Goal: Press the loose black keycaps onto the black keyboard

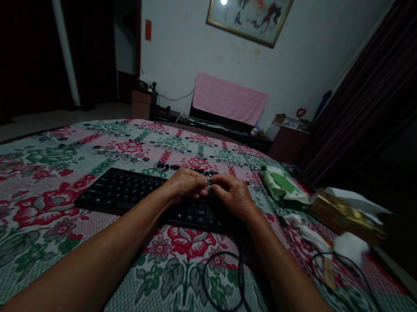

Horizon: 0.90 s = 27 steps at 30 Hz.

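A black keyboard [123,192] lies on a floral bed cover [25,211]. Both my hands rest over its right half, close together. My left hand [186,183] has its fingers curled down and pinched toward the right hand. My right hand [232,194] is curled the same way, fingertips meeting the left at the keyboard's far edge. What the fingers pinch is too small and dark to name. A row of small dark pieces [175,167] lies just beyond the keyboard.
A black cable [227,285] loops on the cover near my right forearm. At right lie a green and white packet [281,184], a gold box [345,215] and white tissues [350,247]. A pink cloth [229,98] covers something by the far wall.
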Available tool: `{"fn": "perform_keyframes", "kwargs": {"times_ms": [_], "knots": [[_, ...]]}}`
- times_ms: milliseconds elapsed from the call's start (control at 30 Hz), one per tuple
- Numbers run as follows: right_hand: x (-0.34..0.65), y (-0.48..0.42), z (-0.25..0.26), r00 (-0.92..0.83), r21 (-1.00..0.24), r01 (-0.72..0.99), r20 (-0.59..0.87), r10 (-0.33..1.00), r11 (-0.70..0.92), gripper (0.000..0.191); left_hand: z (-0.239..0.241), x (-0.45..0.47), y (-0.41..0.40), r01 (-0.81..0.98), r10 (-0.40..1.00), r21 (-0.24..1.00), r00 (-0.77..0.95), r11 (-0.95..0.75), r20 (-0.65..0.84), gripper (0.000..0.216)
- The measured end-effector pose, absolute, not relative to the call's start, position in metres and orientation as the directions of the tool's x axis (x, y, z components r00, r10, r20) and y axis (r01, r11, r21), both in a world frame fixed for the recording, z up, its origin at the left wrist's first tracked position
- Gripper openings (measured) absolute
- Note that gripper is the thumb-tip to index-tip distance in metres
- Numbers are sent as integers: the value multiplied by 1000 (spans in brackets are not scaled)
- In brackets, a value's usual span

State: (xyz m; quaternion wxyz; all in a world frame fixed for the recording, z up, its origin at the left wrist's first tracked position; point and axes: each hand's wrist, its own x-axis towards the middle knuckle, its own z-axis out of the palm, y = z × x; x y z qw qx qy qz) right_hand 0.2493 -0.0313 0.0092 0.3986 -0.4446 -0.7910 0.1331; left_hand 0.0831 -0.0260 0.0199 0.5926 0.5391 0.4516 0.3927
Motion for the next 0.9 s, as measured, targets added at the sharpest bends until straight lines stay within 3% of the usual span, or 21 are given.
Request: {"fn": "perform_keyframes", "kwargs": {"times_ms": [633, 900], "knots": [[250, -32, 10, -299, -558, 598, 510, 806, 575, 18, 15, 82, -24, 45, 947, 997, 312, 68, -79, 18], [249, -36, 17, -341, -482, 650, 505, 793, 587, 19, 19, 84, -28, 73, 947, 994, 304, 82, -101, 16]]}}
